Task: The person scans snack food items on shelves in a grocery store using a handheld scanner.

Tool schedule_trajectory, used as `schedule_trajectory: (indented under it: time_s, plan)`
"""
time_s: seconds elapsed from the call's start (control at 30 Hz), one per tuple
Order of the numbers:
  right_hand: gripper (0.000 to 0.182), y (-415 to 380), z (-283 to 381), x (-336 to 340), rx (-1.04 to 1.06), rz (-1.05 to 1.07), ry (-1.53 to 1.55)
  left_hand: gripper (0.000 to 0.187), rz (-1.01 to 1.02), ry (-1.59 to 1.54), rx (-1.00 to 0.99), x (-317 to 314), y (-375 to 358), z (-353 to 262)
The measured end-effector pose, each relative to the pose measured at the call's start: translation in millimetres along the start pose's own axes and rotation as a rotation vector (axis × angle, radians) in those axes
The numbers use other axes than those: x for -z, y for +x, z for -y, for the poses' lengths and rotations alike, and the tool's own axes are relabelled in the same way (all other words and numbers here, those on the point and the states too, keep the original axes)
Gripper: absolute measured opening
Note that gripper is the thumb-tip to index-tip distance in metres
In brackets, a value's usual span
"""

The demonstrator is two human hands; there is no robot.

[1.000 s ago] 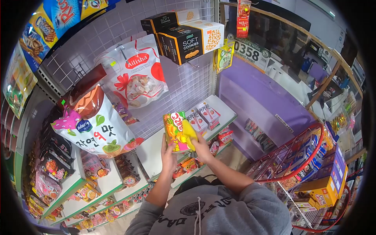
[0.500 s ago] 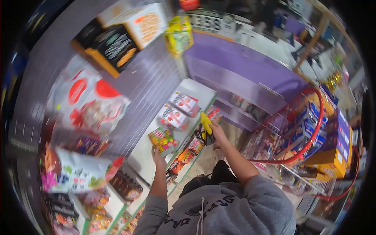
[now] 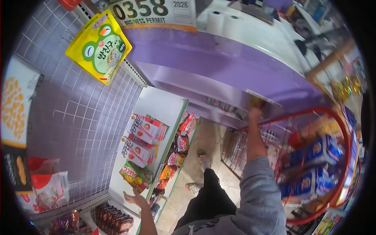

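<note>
My left hand (image 3: 136,199) is open, its fingers apart, just below a green and yellow snack bag (image 3: 135,176) at the near end of the white shelf (image 3: 158,98). Two stacks of strawberry Pepero boxes (image 3: 147,130) stand behind that bag. Stretched far forward, my right hand (image 3: 255,113) is at the purple counter's shelf, closed around a yellow and dark item (image 3: 256,102). Blur and shadow hide the kind of item it is.
Red and orange noodle packs (image 3: 172,158) line the lower shelf. On the right stands a red-rimmed wire basket (image 3: 344,156) with blue packs (image 3: 313,150). A yellow pouch (image 3: 102,49) hangs on the wire grid wall. White rolls (image 3: 223,25) stand on the counter.
My right hand has moved forward and right from the shelf edge to the purple counter, carrying the yellow item. My left hand has let go of the snack bag. The view has turned.
</note>
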State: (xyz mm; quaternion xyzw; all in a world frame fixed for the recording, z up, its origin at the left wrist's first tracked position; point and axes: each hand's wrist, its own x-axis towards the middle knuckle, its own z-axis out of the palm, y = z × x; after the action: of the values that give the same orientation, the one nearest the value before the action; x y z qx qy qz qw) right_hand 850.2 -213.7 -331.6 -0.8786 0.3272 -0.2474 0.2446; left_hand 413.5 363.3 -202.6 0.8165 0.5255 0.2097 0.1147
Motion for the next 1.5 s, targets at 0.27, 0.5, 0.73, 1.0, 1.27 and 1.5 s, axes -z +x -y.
schedule_trajectory:
  time_s: [0.27, 0.5, 0.73, 1.0, 1.27, 1.5]
  plan:
    - [0.059, -8, 58, -44, 0.476, 0.194, -0.291, 0.05, 0.124, -0.283, -0.145, 41, -17, -83]
    - [0.053, -103, 254, -150, 0.811, 0.154, -0.022, 0.044, 0.193, -0.492, -0.049, 42, -22, -123]
    - [0.053, -143, 349, -217, 0.848, 0.479, 0.129, 0.038, 0.22, -0.578, 0.02, 46, -29, -132]
    - [0.038, -150, 424, -297, 0.852, 0.646, 0.215, 0.026, 0.215, -0.548, 0.07, 34, -35, -135]
    - [0.037, -173, 412, -218, 0.805, 1.267, 0.501, 0.031, 0.434, -0.693, 0.073, 30, -49, -119]
    - [0.041, -154, 340, -136, -0.527, 1.655, 1.517, 0.029, 0.574, -0.777, -0.029, 65, -41, -134]
